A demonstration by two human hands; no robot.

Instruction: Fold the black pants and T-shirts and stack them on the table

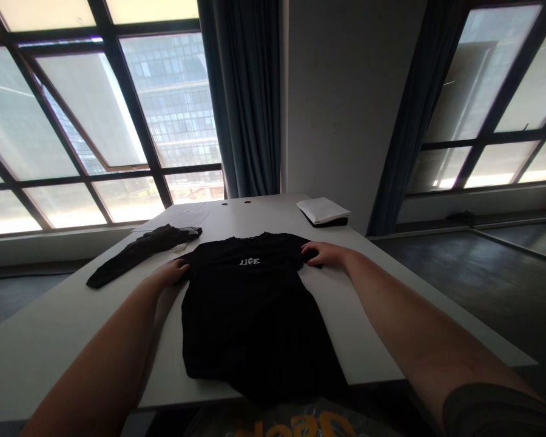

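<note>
A black T-shirt (pixel 250 309) lies spread on the white table, its collar at the far side and small white lettering on the chest. Its lower end hangs over the near table edge. My left hand (pixel 175 271) is closed on the left sleeve, fingertips curled onto the cloth. On the other side, my right hand (pixel 321 254) pinches the right sleeve, with thumb and fingers bent around it.
A crumpled dark garment (pixel 141 250) lies on the table (pixel 236 215) at left. At back right, a folded white item (pixel 323 210) rests on something black. Thin sheets (pixel 182 213) lie at back left, near two cable holes. Windows and curtains stand behind.
</note>
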